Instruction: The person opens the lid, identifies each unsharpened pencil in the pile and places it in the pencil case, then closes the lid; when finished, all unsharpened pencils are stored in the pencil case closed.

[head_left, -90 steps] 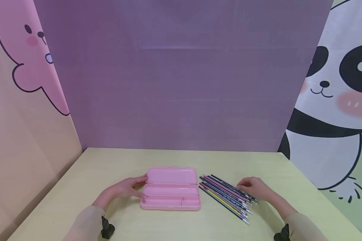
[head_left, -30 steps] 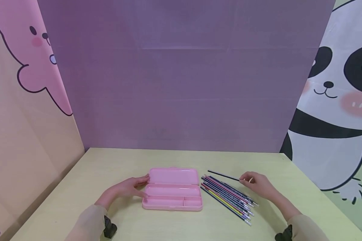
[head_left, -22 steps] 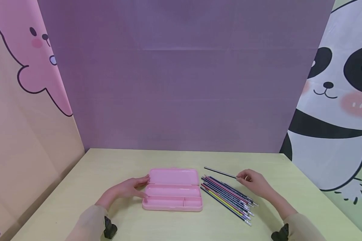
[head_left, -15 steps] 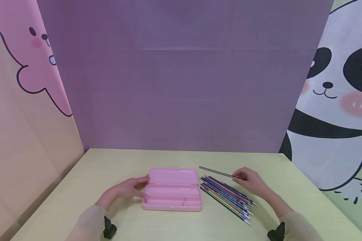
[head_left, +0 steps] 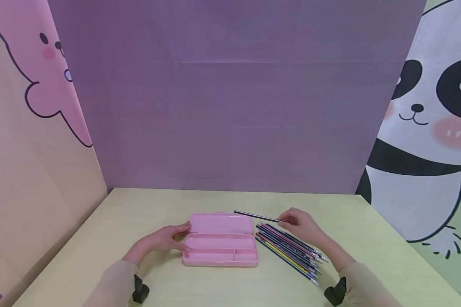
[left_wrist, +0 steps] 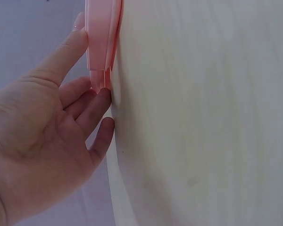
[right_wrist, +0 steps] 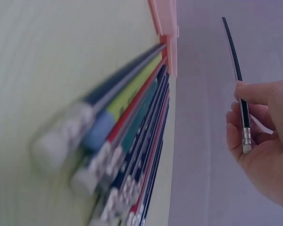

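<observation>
An opened pink pencil case [head_left: 220, 257] lies flat on the table, lid [head_left: 220, 224] folded back to the far side, its compartments bare. Against its left end rests my left hand [head_left: 162, 239], thumb at the tray and fingertips by the lid; the left wrist view shows the fingers loosely extended along the case's end [left_wrist: 101, 37]. My right hand [head_left: 301, 224] pinches one dark pencil [head_left: 255, 215] near its eraser end, raised, with the tip over the lid's far right corner. In the right wrist view the held pencil [right_wrist: 235, 52] shows a metal ferrule and a pale eraser.
Right of the case lies a slanting bundle of pencils [head_left: 288, 251], mostly dark, with yellow and red ones among them, erasers toward the near right. Pale wooden table [head_left: 157, 204] surrounds them, with a purple backdrop [head_left: 230, 106] behind.
My right hand took one pencil from the bundle's far side, lifted it and carried it left, to over the lid's corner. My left hand stays at the case.
</observation>
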`<state>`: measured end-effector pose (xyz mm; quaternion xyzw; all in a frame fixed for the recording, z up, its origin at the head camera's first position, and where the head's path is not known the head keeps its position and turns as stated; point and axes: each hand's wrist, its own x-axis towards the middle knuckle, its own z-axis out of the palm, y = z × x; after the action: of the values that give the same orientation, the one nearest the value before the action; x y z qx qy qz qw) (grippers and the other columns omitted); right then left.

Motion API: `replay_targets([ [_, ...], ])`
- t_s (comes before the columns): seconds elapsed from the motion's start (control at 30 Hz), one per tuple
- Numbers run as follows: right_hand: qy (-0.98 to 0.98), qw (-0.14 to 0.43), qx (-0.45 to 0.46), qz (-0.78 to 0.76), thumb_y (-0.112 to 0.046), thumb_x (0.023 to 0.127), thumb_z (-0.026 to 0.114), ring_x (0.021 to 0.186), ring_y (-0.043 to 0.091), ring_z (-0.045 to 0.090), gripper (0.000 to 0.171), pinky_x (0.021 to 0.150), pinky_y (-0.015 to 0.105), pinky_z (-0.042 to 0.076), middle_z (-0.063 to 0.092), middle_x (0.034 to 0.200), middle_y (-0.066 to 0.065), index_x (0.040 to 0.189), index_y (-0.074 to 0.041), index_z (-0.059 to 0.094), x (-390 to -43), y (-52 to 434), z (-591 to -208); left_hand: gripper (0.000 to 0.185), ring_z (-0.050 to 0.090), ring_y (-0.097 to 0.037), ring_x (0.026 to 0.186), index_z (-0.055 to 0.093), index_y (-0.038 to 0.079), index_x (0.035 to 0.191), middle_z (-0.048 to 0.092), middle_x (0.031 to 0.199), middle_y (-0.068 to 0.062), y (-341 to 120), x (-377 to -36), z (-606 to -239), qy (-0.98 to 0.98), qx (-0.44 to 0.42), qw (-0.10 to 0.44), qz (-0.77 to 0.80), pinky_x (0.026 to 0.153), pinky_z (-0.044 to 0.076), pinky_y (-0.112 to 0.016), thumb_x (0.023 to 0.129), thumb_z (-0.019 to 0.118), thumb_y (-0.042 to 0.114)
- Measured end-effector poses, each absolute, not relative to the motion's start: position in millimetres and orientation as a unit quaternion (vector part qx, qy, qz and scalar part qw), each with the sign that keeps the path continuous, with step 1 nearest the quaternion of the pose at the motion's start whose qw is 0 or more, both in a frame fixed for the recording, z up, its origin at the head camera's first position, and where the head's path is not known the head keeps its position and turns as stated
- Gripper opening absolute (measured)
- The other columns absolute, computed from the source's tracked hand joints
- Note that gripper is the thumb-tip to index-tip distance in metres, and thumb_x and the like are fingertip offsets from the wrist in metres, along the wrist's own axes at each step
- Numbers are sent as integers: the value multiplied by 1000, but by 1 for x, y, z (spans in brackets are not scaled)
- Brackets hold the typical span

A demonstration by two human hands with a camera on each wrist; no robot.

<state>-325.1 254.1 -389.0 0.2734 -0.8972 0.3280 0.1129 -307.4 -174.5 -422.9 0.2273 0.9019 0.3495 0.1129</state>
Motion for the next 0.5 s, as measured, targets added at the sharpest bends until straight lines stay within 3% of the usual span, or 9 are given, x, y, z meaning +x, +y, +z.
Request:
replay_targets([
  [0.5,-882,102,317,333,-10,87,66,71,6,47,8,59,19,45,55,80,-3,93,-10,70,-326,209,-393,84,27,-36,139,32,2,145,30,151,-18,-171,-303,-421,908,210,111,346,113,25,-52,79,75,33],
])
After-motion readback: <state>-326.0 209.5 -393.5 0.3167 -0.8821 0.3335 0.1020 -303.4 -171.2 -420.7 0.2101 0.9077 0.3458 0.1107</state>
